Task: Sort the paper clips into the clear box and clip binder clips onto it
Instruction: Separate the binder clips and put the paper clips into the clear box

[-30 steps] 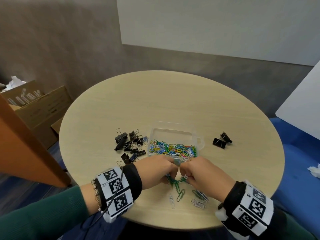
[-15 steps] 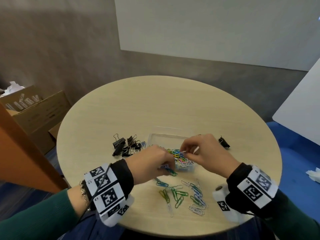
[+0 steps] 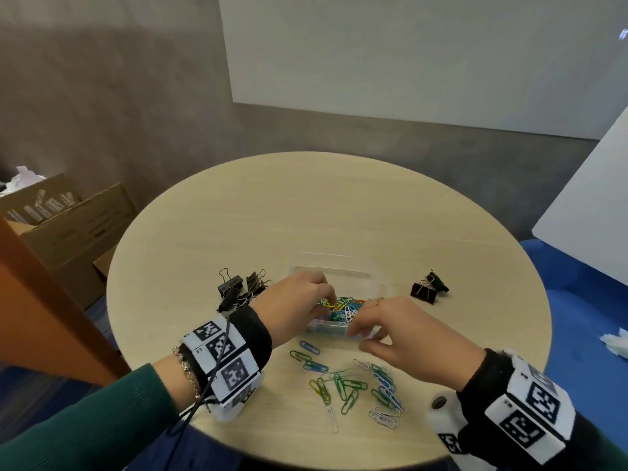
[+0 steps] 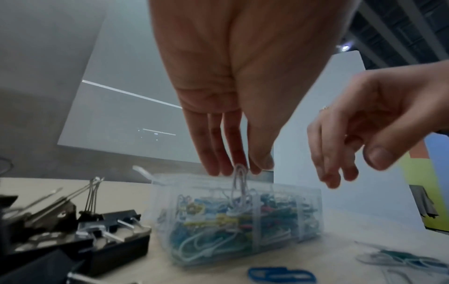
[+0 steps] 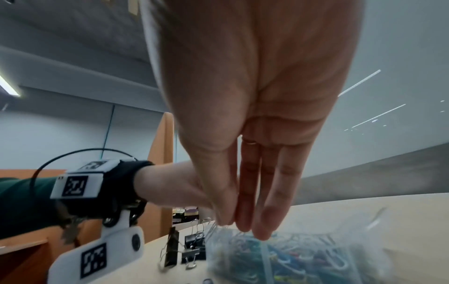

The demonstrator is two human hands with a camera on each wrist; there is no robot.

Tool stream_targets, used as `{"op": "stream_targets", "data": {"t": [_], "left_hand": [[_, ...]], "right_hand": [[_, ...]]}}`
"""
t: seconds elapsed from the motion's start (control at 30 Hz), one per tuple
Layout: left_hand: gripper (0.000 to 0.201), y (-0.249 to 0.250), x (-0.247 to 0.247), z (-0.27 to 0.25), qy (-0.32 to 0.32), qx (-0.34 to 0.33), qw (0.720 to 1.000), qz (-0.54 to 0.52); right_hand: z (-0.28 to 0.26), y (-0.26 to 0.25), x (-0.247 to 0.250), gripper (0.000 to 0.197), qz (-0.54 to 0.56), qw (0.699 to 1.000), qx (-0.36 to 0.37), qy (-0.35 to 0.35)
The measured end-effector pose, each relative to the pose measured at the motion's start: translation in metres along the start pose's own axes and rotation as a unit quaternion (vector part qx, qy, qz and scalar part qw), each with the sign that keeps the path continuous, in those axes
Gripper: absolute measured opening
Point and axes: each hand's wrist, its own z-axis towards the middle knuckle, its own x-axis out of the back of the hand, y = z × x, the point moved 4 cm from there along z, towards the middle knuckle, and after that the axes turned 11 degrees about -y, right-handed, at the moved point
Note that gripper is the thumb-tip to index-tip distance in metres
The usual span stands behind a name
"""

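The left hand [image 4: 233, 100] pinched a white paper clip [image 4: 239, 184] over the clear box [image 4: 243, 221] — the right hand [image 3: 404, 338] hung loose — let go low, I'd say

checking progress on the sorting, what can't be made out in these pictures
- Head view: the left hand and right hand cover much of the clear box, so how full it is stays hidden.
- Left wrist view: motion blur; whether the left hand pinches the white paper clip or has let go is unclear.
- Right wrist view: box contents blurred.
- Head view: the binder clips overlap, so no count.
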Motion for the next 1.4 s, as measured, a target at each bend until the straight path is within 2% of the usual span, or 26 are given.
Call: {"op": "stream_targets", "data": {"t": [0.1,0.23,0.33,0.47,0.53,0.6,0.7,0.77,0.87,0.97,1.1,1.2,1.3,1.4], "left_hand": [[0.025,0.003,0.005,-0.010,0.031,-0.011,0.999,0.018],[0.022,0.009,0.006,-0.028,0.048,-0.039,0.998,0.028],[0.024,0.015,-0.003,-0.037,0.026,-0.067,0.997,0.015],[0.060,0.014,-0.031,-0.041,-0.078,-0.045,0.996,0.029],[0.074,0.014,-0.040,-0.042,-0.108,-0.035,0.993,0.023],[0.078,0.014,-0.045,-0.044,-0.136,-0.024,0.990,0.030],[0.067,0.012,-0.046,-0.047,-0.144,-0.023,0.989,0.035],[0.059,0.009,-0.043,-0.050,-0.141,-0.018,0.990,0.017],[0.058,0.004,-0.039,-0.054,-0.131,0.006,0.991,0.002],[0.062,0.000,-0.039,-0.057,-0.124,0.028,0.992,0.000],[0.054,0.004,-0.047,-0.053,-0.145,0.046,0.988,-0.011],[0.043,0.014,-0.051,-0.045,-0.151,0.033,0.987,-0.034],[0.036,0.021,-0.053,-0.033,-0.134,0.017,0.990,-0.042],[0.033,0.025,-0.048,-0.030,-0.114,0.014,0.992,-0.044]], "right_hand": [[0.006,-0.006,-0.013,0.026,-0.027,0.999,0.003,-0.046],[0.009,-0.004,-0.034,0.049,-0.068,0.993,-0.002,-0.094],[0.010,-0.002,-0.050,0.058,-0.074,0.990,-0.008,-0.121],[0.013,-0.004,-0.052,0.045,-0.084,0.989,-0.024,-0.115],[0.012,-0.008,-0.049,0.038,-0.083,0.989,-0.020,-0.118],[0.010,-0.007,-0.044,0.033,-0.086,0.987,-0.022,-0.132],[0.003,0.001,-0.029,0.032,-0.088,0.986,-0.056,-0.127],[-0.004,0.008,-0.022,0.048,-0.092,0.982,-0.107,-0.127],[-0.017,0.012,-0.024,0.081,-0.085,0.959,-0.194,-0.190],[-0.020,0.010,-0.030,0.090,-0.081,0.948,-0.206,-0.228],[-0.012,0.011,-0.039,0.080,-0.057,0.955,-0.194,-0.218],[-0.005,0.009,-0.044,0.057,-0.035,0.965,-0.167,-0.200],[0.002,0.002,-0.045,0.041,-0.015,0.981,-0.123,-0.147],[-0.002,0.004,-0.034,0.041,0.010,0.985,-0.125,-0.116]]}}
